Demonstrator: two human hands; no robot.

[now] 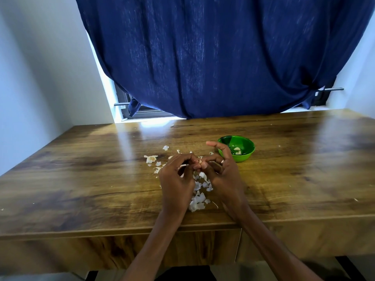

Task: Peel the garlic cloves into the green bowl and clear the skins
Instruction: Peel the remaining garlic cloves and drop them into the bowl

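Your left hand (176, 177) and right hand (220, 173) are meeting over the skins (197, 201), both pinching one garlic clove (199, 162). Peeled cloves (237, 150) are sitting in the green bowl (247, 154) just beyond.

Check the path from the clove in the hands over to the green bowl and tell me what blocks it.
Nothing visible blocks it. The garlic clove is pinched between both hands, and the green bowl sits open just beyond the right hand; only flat garlic skins lie nearby.

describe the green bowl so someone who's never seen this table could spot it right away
On the wooden table below the dark blue curtain, look just past the right hand. The green bowl sits there with a few pale garlic cloves inside. It is the only coloured, round thing; the garlic skins nearby are white flakes.
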